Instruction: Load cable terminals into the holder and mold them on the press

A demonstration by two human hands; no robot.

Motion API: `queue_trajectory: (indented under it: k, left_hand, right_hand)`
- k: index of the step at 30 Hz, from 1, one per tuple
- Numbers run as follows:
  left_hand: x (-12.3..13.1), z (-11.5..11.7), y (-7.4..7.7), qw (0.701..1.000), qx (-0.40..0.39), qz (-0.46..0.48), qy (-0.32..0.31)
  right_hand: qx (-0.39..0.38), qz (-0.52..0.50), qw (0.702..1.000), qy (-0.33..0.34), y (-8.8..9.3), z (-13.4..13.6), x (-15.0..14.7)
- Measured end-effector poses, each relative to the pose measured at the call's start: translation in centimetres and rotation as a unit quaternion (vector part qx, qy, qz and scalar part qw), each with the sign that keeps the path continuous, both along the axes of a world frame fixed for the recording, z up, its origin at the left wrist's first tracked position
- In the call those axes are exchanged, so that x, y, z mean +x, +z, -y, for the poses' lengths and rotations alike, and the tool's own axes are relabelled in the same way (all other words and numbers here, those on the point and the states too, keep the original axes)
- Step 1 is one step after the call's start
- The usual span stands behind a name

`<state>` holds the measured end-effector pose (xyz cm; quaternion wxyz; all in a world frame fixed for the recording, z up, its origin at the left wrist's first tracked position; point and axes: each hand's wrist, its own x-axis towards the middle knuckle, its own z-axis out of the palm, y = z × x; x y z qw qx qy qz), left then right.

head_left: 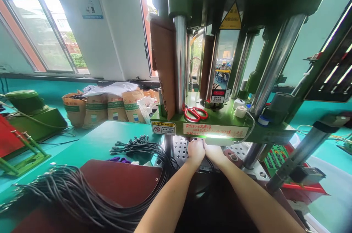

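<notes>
Both of my hands are side by side under the front edge of the green press [271, 136], just below its lit lamp [220, 140]. My left hand [195, 150] is closed, back of the hand toward me, and whatever its fingers grip is hidden. Close against it is my right hand [214, 152], whose fingers are out of sight beneath the lamp. A black cable [210, 164] runs toward me from between the wrists. Left of my hands, a perforated metal plate [180, 148] shows under the press.
Bundles of black cables [82, 196] lie across the brown board [118, 181] and green table [106, 134] at left. Red-handled scissors [195, 114] and white tape rolls [240, 111] sit on the press ledge. Steel columns [180, 60] rise above. A red-edged bin [308, 188] stands right.
</notes>
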<state>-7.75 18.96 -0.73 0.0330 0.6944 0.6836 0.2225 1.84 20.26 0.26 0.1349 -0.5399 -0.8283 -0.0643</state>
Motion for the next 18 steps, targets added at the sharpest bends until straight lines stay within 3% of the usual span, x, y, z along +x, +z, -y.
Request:
queue_trajectory:
  k: [7, 11, 18]
  left_hand:
    - [-0.1, -0.3, -0.3, 0.998, 0.05, -0.014, -0.02]
    - [-0.8, 0.3, -0.3, 0.996, 0.077, -0.03, -0.042]
    - [-2.4, 1.0, 0.1, 0.962, 0.106, -0.082, -0.238]
  right_hand:
    - [0.031, 0.0, 0.999, 0.024, 0.7, -0.1, -0.2]
    - [0.04, 0.005, 0.998, 0.052, 1.0, -0.1, 1.4]
    - [0.025, 0.027, 0.992, 0.12, 0.7, 1.1, 6.2]
